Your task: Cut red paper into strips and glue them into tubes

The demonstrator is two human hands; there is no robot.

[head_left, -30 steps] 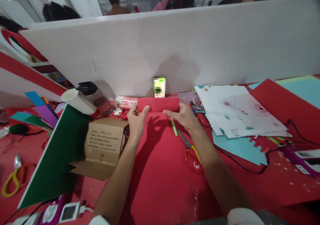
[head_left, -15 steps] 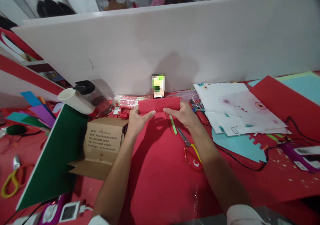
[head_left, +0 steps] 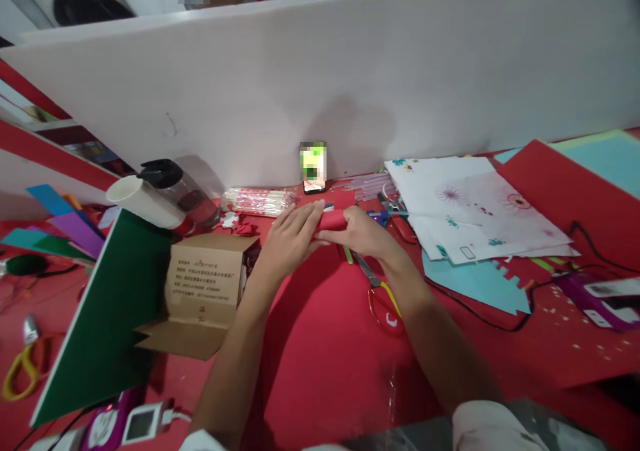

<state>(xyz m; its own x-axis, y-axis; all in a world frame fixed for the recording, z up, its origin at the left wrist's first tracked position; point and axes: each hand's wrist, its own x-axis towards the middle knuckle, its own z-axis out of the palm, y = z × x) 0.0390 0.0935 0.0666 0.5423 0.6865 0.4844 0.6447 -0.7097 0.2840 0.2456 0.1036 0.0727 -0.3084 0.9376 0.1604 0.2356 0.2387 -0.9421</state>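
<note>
A folded piece of red paper (head_left: 334,220) is held between my two hands above the red table. My left hand (head_left: 295,234) lies over its left part, fingers long and close together, with the thumb lower down; much of the paper is hidden beneath. My right hand (head_left: 369,232) grips the right end, fingers curled behind and thumb along the near side. Just below my right hand are scissors (head_left: 380,291) with yellow and red handles and a thin green strip (head_left: 348,255). Beyond the paper, a phone (head_left: 313,171) leans on the white partition.
At left stand an opened brown cardboard box (head_left: 203,284), a green board (head_left: 107,311), a tilted paper cup (head_left: 145,201) and a bottle (head_left: 175,187). Wrapped sticks (head_left: 260,201) lie by the partition (head_left: 250,91). On the right are patterned white sheets (head_left: 475,211), blue paper (head_left: 475,284) and a black cable (head_left: 480,321).
The red paper was spread wide between both hands; now it shows as a smaller folded piece. My left hand has turned over it, fingers stretched across. My right hand still grips its right end.
</note>
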